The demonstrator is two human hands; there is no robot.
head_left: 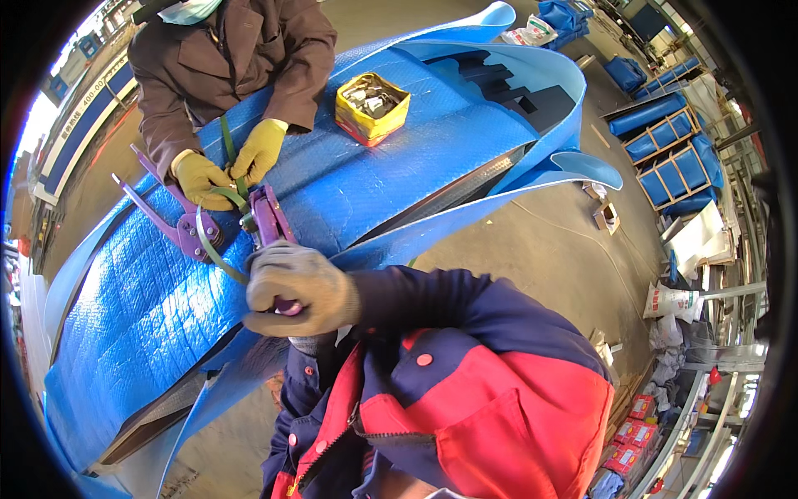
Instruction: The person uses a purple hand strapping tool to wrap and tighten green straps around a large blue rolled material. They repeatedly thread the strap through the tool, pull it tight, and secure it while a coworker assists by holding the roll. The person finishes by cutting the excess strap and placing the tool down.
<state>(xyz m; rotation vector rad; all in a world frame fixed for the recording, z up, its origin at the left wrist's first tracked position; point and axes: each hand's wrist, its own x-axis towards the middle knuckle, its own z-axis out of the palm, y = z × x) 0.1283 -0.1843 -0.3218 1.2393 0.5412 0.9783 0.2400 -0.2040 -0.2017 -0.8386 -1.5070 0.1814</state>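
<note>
At left, a purple long-handled tool (189, 234) sits by a looping green strap (218, 256), pinched by a co-worker's yellow-gloved hand (261, 151). Next, a purple strap tool (270, 214) rests on blue wrap (332, 200). The left hand (270, 324) is mostly hidden—its fingers I can't tell; the right hand (320, 291) curls tightly round the handle. Working well likely means tool square, strap flat—yellow glove clear. Rightmost, a yellow tub (382, 129) of metal pieces.
</note>
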